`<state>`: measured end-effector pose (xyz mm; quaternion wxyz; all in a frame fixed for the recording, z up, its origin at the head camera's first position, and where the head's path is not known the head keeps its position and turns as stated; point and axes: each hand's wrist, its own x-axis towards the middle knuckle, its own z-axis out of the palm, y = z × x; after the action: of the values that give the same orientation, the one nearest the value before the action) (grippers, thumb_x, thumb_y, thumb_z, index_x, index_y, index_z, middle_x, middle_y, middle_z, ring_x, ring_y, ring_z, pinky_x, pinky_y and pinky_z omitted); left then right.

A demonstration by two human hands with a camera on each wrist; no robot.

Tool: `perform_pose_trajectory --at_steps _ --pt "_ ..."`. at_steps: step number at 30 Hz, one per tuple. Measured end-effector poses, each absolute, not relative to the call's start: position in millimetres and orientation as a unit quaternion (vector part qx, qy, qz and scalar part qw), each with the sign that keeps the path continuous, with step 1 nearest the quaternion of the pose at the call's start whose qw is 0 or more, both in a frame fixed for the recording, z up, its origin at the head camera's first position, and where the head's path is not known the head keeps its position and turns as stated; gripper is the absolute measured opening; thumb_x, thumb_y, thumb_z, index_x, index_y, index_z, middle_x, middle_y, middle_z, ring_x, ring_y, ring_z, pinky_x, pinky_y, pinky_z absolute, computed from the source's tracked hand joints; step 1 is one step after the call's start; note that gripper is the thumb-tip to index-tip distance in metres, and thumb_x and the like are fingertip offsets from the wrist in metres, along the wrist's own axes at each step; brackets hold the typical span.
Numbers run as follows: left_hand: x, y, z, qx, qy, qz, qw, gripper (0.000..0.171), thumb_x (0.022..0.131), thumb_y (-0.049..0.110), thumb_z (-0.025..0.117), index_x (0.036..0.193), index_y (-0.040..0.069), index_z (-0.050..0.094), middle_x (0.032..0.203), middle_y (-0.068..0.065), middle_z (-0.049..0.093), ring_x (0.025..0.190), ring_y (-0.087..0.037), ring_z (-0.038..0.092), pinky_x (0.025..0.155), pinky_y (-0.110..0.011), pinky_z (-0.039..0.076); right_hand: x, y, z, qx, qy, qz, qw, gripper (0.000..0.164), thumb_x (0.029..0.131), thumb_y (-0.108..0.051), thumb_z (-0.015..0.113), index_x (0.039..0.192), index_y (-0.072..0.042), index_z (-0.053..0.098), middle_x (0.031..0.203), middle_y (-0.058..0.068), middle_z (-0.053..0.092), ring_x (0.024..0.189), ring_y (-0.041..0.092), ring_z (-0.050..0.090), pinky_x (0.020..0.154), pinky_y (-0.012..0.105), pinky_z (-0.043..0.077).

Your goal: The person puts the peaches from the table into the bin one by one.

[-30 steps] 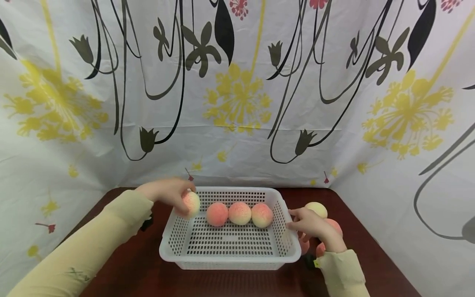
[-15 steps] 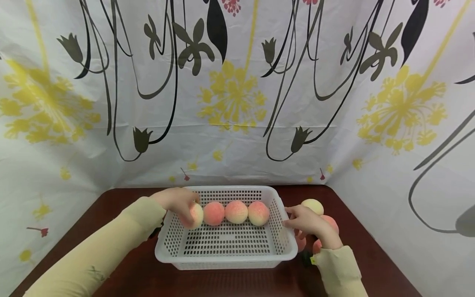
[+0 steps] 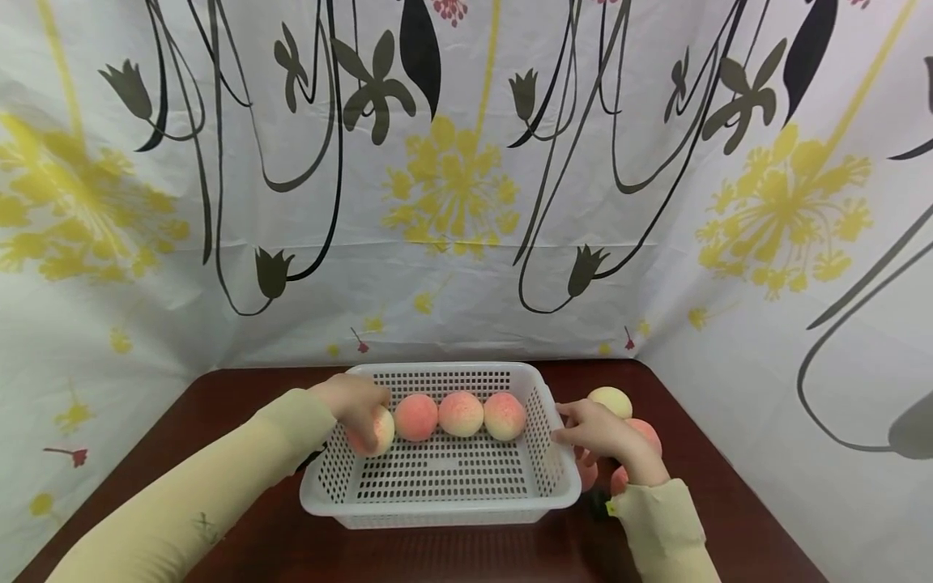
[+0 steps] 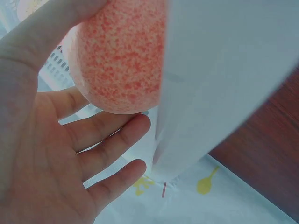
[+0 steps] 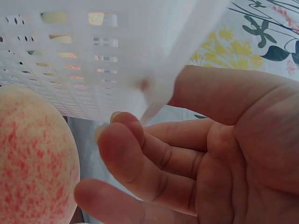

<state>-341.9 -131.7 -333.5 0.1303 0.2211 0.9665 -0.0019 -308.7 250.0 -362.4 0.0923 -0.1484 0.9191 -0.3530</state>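
Note:
In the head view my left hand [image 3: 355,406] holds a pink-and-cream peach [image 3: 382,431] at the left end of a white perforated plastic basket [image 3: 437,508]. The left wrist view shows the thumb over that peach [image 4: 121,60] and the fingers below it, close against the basket's wall. Three more peaches sit in a row to its right, among them a pinker peach [image 3: 416,418] right beside it. My right hand [image 3: 601,431] grips the basket's right rim, thumb on one side and fingers on the other in the right wrist view.
Outside the basket on the right lie several more peaches, including a pale yellow peach [image 3: 611,400] and a pink peach [image 3: 645,435], partly behind my right hand. The dark red table [image 3: 262,518] meets a floral-printed sheet [image 3: 437,324] at the back and sides.
My left hand has lowered the peach into the basket's left end, beside the row. My right hand keeps its grip on the rim. The head view has shifted slightly.

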Motion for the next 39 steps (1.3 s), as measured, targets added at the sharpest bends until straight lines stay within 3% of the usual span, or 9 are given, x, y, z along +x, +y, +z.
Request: perform_pose_trajectory --at_steps 12,18,24,29,34,39 --pt "-351.3 -120.5 -344.9 0.225 0.965 -0.081 0.103 0.036 0.06 0.027 0.085 0.083 0.02 0.058 0.069 0.004 0.05 0.065 -0.015 0.041 0.061 -0.033 0.037 -309.4 250.1 -361.1 -0.143 0.919 -0.355 0.093 0.053 0.089 -0.012 0.067 0.136 0.004 0.051 0.072 0.006 0.06 0.059 0.022 0.061 0.05 0.037 0.054" --pt "-349.6 -116.1 -346.6 0.215 0.964 -0.122 0.094 0.046 0.06 0.031 0.084 0.101 0.018 0.066 0.07 0.005 0.054 0.067 -0.015 0.044 0.064 -0.032 0.041 -311.0 249.8 -360.8 -0.144 0.92 -0.351 0.095 0.051 0.089 -0.012 0.067 0.136 0.002 0.053 0.073 0.006 0.059 0.059 0.021 0.06 0.051 0.037 0.054" --pt "-344.2 -109.1 -349.9 0.201 0.968 -0.12 0.087 0.039 0.057 0.029 0.087 0.083 0.02 0.06 0.07 0.005 0.055 0.068 -0.016 0.047 0.068 -0.032 0.044 -310.8 250.8 -362.2 -0.14 0.919 -0.356 0.097 0.053 0.089 -0.012 0.067 0.137 0.004 0.051 0.074 0.006 0.06 0.06 0.022 0.061 0.051 0.037 0.054" --pt "-341.3 -107.4 -350.6 0.205 0.967 -0.123 0.085 0.043 0.057 0.035 0.088 0.09 0.024 0.063 0.074 0.006 0.057 0.077 -0.017 0.051 0.08 -0.035 0.045 -310.0 250.2 -361.6 -0.136 0.919 -0.359 0.095 0.054 0.089 -0.012 0.067 0.137 0.005 0.05 0.075 0.007 0.06 0.06 0.022 0.062 0.052 0.037 0.054" --pt "-337.1 -113.6 -350.6 0.21 0.97 -0.08 0.091 0.041 0.059 0.034 0.088 0.09 0.024 0.064 0.076 0.005 0.059 0.077 -0.019 0.052 0.076 -0.038 0.046 -308.5 250.0 -361.7 -0.134 0.921 -0.354 0.094 0.055 0.089 -0.012 0.067 0.137 0.006 0.049 0.073 0.007 0.059 0.058 0.021 0.061 0.051 0.036 0.054" --pt "-335.6 -122.7 -347.2 0.225 0.967 -0.074 0.093 0.054 0.069 0.039 0.079 0.117 0.017 0.067 0.1 -0.001 0.068 0.093 -0.023 0.061 0.085 -0.048 0.045 -307.6 250.2 -362.4 -0.138 0.92 -0.354 0.094 0.054 0.089 -0.013 0.067 0.136 0.006 0.05 0.073 0.007 0.059 0.058 0.021 0.061 0.051 0.036 0.054"
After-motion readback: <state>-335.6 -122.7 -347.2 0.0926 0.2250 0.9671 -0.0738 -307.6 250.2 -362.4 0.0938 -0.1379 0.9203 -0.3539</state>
